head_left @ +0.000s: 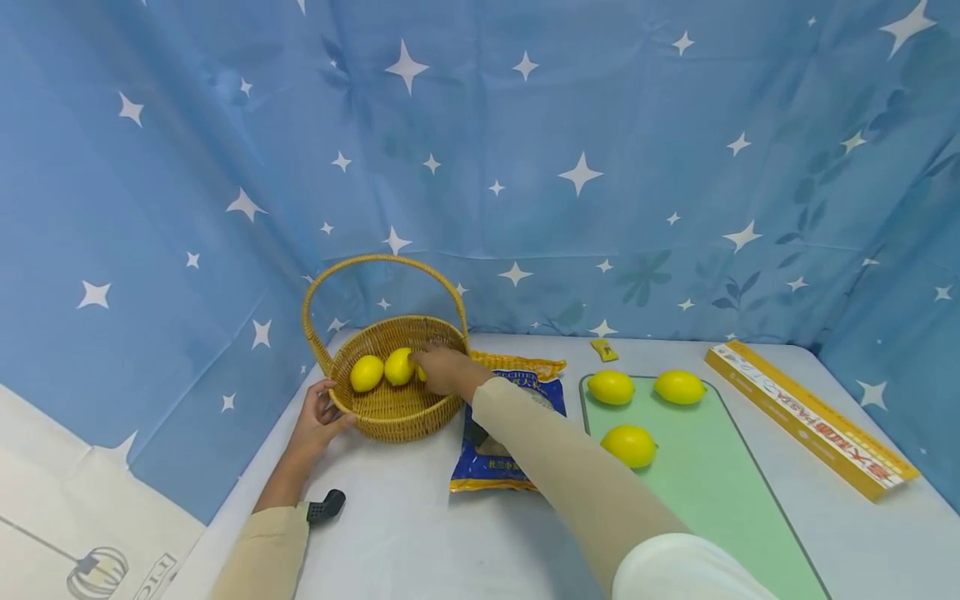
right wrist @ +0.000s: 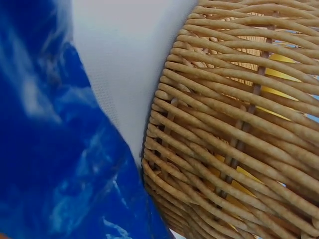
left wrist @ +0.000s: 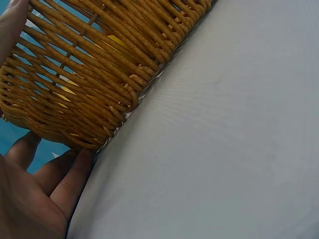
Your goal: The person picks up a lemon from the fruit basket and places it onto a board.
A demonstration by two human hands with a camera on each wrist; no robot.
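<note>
A woven wicker basket (head_left: 397,429) with a tall hoop handle stands at the back left. My left hand (head_left: 318,421) holds its left side; in the left wrist view the fingers (left wrist: 75,181) press the wicker low down, with the thumb higher up. Two yellow lemons, a left one (head_left: 367,374) and a middle one (head_left: 399,367), lie inside. Over the basket's right rim reaches my right hand (head_left: 444,369), pinching another lemon (head_left: 422,374) that its fingers mostly cover. The right wrist view shows only the basket's outer wall (right wrist: 214,109) and blue packaging, not the fingers.
Under my right forearm lies a blue pasta bag (head_left: 487,454), against the basket. Three lemons (head_left: 628,446) rest on a green board (head_left: 705,492) at right. Beyond are a long pasta box (head_left: 810,417) and a small yellow packet (head_left: 603,349). A blue curtain (head_left: 525,208) stands behind.
</note>
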